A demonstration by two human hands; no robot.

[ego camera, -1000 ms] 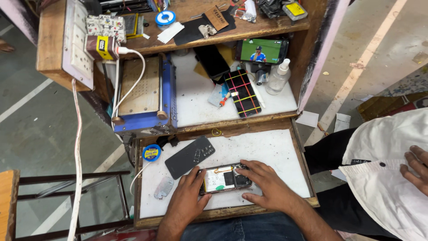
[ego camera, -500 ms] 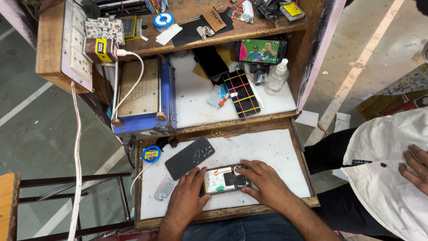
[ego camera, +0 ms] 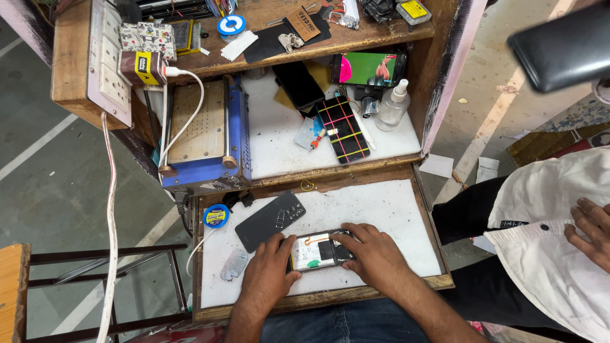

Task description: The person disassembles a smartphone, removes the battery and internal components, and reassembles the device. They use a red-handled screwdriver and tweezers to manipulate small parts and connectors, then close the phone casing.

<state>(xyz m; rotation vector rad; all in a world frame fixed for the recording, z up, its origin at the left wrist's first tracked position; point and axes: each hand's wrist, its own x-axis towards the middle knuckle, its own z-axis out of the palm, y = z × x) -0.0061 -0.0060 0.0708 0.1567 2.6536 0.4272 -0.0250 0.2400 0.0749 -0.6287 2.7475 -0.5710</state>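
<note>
The opened phone [ego camera: 318,249] lies flat near the bench [ego camera: 394,209] front edge. The left hand [ego camera: 267,273] clamps its left end with curled fingers; the right hand [ego camera: 375,254] presses fingertips on its right end. Best to keep pressure even and gentle. At 11 o'clock the dark back cover [ego camera: 270,219] lies just beside, crowding the left hand. Farther, at 12 o'clock, a phone with coloured bands [ego camera: 343,129] is on the shelf.

Lit phone screen [ego camera: 372,68], green with a pink patch, propped at back of middle shelf. Yellow rectangular label [ego camera: 413,9] on black block, and brown tag [ego camera: 304,15], both on top shelf. Round blue-and-yellow roll label [ego camera: 216,215] at counter's left edge.
</note>
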